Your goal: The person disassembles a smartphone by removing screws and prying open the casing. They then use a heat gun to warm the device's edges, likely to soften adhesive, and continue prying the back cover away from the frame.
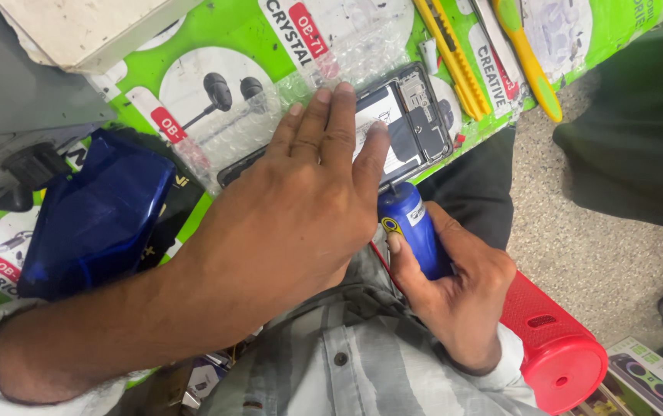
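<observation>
Close below the camera, the left hand (300, 208) lies flat with spread fingers on the opened phone (404, 123) at the green counter (216, 31) edge, while the right hand (454, 289) grips a blue screwdriver (412, 227), its tip at the phone's lower edge.

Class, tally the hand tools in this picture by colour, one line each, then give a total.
Blue: 1, the screwdriver gripped by the right hand.
Yellow: 2, the utility knife and the yellow-green handled tool.
Total: 3
</observation>
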